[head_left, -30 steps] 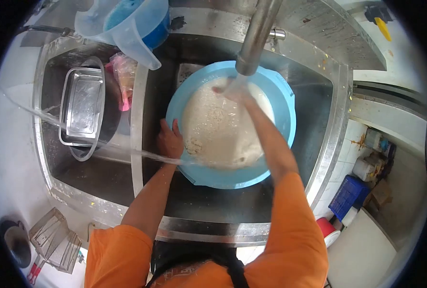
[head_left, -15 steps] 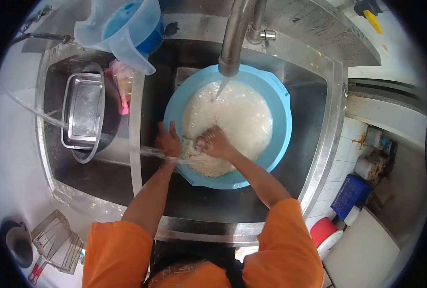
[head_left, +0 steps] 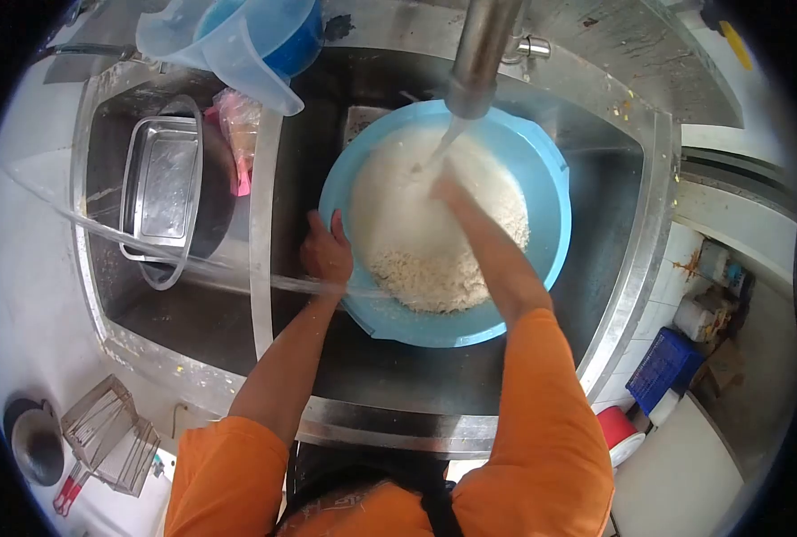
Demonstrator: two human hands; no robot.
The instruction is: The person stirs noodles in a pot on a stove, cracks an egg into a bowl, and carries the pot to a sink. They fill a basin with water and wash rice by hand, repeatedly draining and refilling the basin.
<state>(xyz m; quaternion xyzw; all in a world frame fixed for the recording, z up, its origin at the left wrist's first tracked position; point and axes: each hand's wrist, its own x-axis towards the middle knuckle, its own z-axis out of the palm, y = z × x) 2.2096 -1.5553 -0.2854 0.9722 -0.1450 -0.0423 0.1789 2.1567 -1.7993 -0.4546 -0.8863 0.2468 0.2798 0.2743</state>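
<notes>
A light-blue basin (head_left: 555, 215) stands in the large sink, holding cloudy water and white grains (head_left: 434, 277) that look like rice. My left hand (head_left: 327, 251) is at the basin's left rim, thumb and fingers apart. My right hand (head_left: 448, 186) reaches into the cloudy water near the basin's middle, its fingers hidden by water and blur. Just above it, the metal faucet (head_left: 474, 80) pours a stream into the basin.
A metal tray (head_left: 163, 179) and a pink-and-clear plastic bag (head_left: 235, 134) lie in the smaller left sink. Translucent and blue jugs (head_left: 255, 63) stand at the back left. A wok (head_left: 36, 447) and wire baskets (head_left: 110, 430) are at lower left, a blue crate (head_left: 665, 371) at right.
My right hand has moved from the basin's lower left up toward the faucet stream. More grains show at the lower side of the basin. The whole view has shifted slightly.
</notes>
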